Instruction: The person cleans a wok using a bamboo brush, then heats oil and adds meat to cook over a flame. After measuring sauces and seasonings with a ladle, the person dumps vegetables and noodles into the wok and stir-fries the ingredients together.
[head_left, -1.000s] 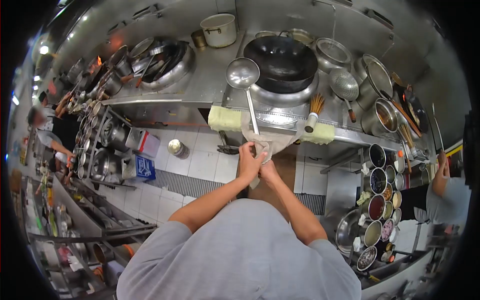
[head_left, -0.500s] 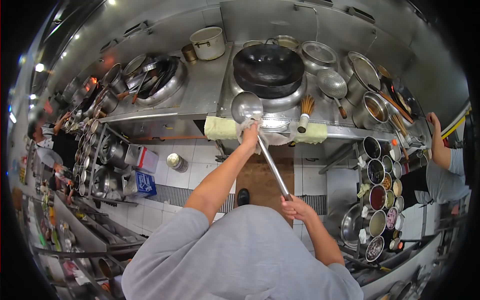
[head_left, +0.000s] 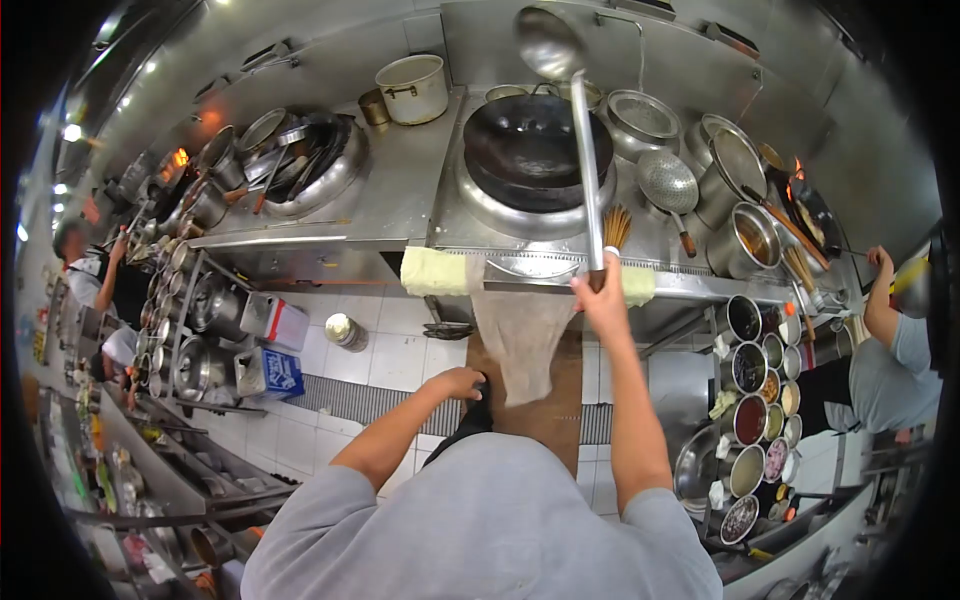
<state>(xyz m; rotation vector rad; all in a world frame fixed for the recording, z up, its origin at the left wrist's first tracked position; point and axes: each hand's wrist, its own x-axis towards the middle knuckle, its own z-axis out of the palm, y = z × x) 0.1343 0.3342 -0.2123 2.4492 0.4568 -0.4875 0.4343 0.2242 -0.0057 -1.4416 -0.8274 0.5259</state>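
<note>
My right hand (head_left: 603, 300) grips the handle end of a long metal ladle (head_left: 588, 160). The ladle is raised, its bowl above the stove's far side and its handle passing in front of the right side of a black wok (head_left: 530, 145). My left hand (head_left: 458, 383) is low in front of my body, apart from the stove, its fingers curled and nothing visible in them. A damp cloth (head_left: 522, 340) hangs over the stove's front edge between my hands. Just past my right hand, a bamboo brush (head_left: 615, 230) lies partly behind the ladle handle.
A perforated skimmer (head_left: 668, 182) and metal pots stand right of the wok. Ingredient containers (head_left: 749, 420) fill a rack at right, beside a co-worker (head_left: 890, 350) at a flaming wok. A white pot (head_left: 412, 90) sits at back left. A tin (head_left: 345, 332) stands on the floor.
The ladle has swung up and away from me in my right hand. My left hand has left the cloth and ladle and dropped towards my body. The cloth now hangs down.
</note>
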